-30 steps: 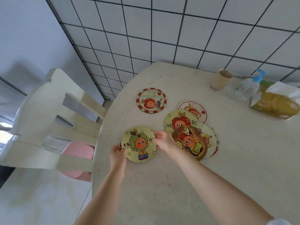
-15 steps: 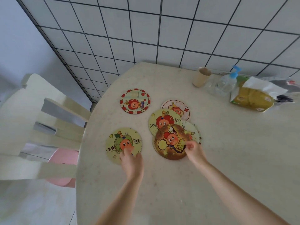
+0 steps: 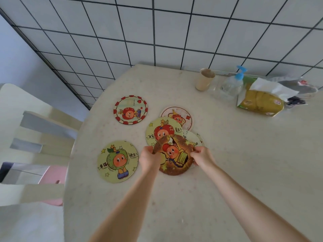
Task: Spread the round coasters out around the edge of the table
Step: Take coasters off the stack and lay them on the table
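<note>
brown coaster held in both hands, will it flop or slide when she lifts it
The brown coaster looks thin and probably light. Pinched at opposite edges by the left hand and right hand, it seems to hold its flat shape, so likely stiff. Being flat, it should not roll.

Cup point(image 3: 204, 81) left of pump bottle point(image 3: 232, 84)

Bare forearms, sleeveless; hands ungloved, no jewellery.

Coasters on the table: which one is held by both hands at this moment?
The brown coaster, gripped by left hand and right hand; the other coasters lie untouched.
</note>
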Demonstrator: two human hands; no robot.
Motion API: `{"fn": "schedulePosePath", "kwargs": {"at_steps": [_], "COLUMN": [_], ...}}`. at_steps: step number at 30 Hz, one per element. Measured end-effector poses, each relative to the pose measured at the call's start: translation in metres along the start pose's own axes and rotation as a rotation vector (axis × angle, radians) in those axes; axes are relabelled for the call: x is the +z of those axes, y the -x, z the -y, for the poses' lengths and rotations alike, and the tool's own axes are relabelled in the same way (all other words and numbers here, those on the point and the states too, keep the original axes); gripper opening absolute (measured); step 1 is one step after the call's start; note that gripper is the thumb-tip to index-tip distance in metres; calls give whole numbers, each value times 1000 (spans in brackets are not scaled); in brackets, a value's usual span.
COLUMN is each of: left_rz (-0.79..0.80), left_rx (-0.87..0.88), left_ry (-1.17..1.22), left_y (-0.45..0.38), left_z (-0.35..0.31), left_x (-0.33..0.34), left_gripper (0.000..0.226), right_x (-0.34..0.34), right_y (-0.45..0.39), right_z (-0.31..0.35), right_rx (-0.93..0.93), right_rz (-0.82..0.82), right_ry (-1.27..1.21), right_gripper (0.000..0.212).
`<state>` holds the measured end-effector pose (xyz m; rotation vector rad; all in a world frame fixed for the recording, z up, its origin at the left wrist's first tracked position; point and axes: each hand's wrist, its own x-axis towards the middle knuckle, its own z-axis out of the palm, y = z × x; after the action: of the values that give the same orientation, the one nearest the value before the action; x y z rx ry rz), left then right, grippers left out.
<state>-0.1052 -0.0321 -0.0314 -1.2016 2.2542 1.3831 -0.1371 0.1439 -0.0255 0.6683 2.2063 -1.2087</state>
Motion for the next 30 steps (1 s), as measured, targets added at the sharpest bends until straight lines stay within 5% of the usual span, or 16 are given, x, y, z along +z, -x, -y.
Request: {"fn": "schedulePosePath", "kwargs": {"at_steps": [8, 15, 19, 26, 30], "left_rz": [102, 35, 52, 35, 39], "left_rx": [-107, -43, -72, -125, -142], "left_ry": [251, 235, 227, 317, 366], "left_y": [-22, -49, -56, -60, -53], "left_z": [-10, -37, -42, -34, -35], "left_x": [-12, -20, -15, -19, -21], "left_gripper": [17, 21, 24, 13, 20], "right_x": [4, 4, 10, 16, 15], "right_y": [-3, -29, -39, -44, -40], "right_z": [22, 68, 82, 83, 85], "right_rx": [-45, -29, 7, 25, -11], "right_rz": [74, 64, 46, 49, 69], "right_ry": [-88, -127, -68, -89, -150], "right_gripper": [33, 12, 37, 42, 21]}}
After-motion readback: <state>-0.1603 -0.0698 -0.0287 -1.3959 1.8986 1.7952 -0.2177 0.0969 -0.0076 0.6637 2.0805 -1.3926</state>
